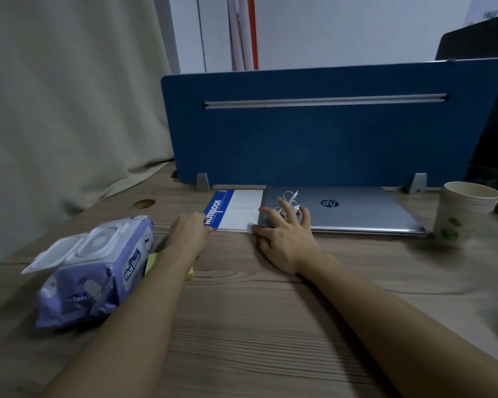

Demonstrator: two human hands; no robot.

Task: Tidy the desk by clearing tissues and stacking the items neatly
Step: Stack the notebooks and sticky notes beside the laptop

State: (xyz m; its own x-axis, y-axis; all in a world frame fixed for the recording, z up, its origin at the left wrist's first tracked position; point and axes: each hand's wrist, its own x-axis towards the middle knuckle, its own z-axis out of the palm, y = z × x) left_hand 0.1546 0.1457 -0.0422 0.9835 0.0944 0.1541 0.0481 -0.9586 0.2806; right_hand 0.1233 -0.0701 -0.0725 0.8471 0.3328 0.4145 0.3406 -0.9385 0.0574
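Blue-and-white paper notebook, flat on the wooden surface at frame centre, touching the closed silver laptop. Probably light, thin, floppy; best taken by opposite edges. Left hand curled, grip pinching the blue spine corner. Right hand spread, grip apart, fingers across notebook edge and laptop corner.

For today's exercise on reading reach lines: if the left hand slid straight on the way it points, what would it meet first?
The left hand already touches the notebook's blue edge. Going on, it would push the notebook, probably toward the divider; depth is unclear.
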